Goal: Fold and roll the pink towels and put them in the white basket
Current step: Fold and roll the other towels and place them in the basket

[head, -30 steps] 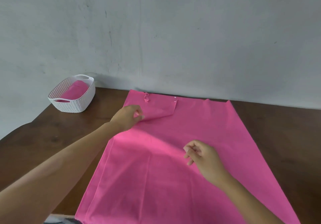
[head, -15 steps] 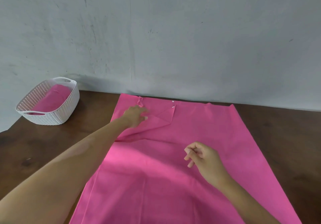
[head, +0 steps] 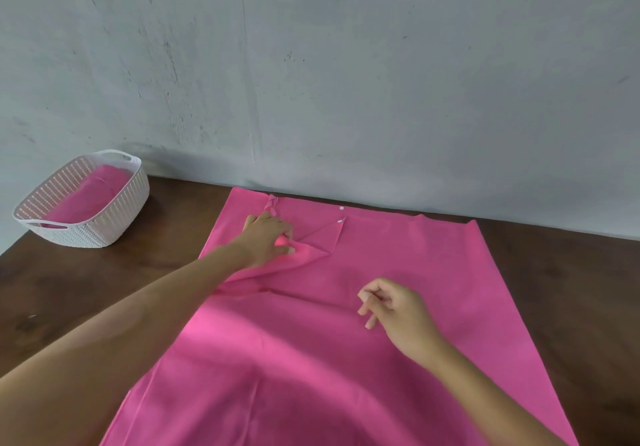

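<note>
My left hand (head: pixel 268 238) grasps a fold of the towel (head: pixel 346 324) spread on the tabletop (head: pixel 104 283); my right hand (head: pixel 394 310) hovers loosely curled, holding nothing. Basket (head: pixel 117 210) far left.

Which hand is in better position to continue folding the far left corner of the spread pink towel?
Left. The left hand already pinches the turned-over flap of the pink towel there; the right hand hovers mid-towel, loosely curled, holding nothing.

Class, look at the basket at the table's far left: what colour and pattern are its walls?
White basket, with a woven, perforated pattern; the head view shows it.
</note>
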A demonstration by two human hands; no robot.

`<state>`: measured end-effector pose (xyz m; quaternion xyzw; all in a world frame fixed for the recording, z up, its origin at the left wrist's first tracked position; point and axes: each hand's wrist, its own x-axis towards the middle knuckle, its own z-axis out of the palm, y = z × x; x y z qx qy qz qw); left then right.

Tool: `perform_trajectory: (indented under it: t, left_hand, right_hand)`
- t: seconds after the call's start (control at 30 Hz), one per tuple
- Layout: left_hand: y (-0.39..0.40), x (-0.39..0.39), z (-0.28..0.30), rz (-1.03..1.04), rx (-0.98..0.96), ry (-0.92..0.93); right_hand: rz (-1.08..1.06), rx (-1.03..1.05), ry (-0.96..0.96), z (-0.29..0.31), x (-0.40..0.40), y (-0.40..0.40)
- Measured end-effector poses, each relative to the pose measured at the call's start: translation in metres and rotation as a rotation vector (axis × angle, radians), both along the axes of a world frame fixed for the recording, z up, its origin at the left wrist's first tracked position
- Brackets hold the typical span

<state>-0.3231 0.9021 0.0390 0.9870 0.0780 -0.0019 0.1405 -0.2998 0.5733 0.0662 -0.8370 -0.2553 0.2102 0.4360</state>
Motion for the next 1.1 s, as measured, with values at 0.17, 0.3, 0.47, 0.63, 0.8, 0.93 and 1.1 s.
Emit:
perform_trajectory:
  t: [0.17,0.3,0.47,0.63,0.8,0.93,1.1]
  left_hand:
    - [0.013,-0.028,-0.001,0.039,-0.059,-0.137]
    - [0.018,-0.046,0.001,0.142,-0.109,-0.289]
    - [0.029,-0.063,0.001,0.266,-0.112,-0.287]
    - [0.043,-0.080,-0.001,0.315,-0.124,-0.213]
    - [0.047,-0.087,-0.007,0.342,-0.204,-0.140]
    - [0.051,-0.090,-0.016,0.305,-0.233,-0.095]
    - [0.057,-0.083,-0.019,0.413,-0.296,-0.227]
  right_hand:
    - [0.050,0.025,0.008,-0.001,0.026,0.022]
    - [0.081,0.071,0.004,0.007,0.050,0.063]
    - [0.151,0.084,-0.074,0.025,0.073,0.126]
    - [0.199,0.036,-0.162,0.032,0.089,0.180]
    - [0.299,-0.109,-0.191,0.025,0.104,0.227]
    - [0.348,-0.188,-0.126,0.021,0.109,0.257]
    - [0.474,-0.379,-0.123,0.007,0.111,0.282]
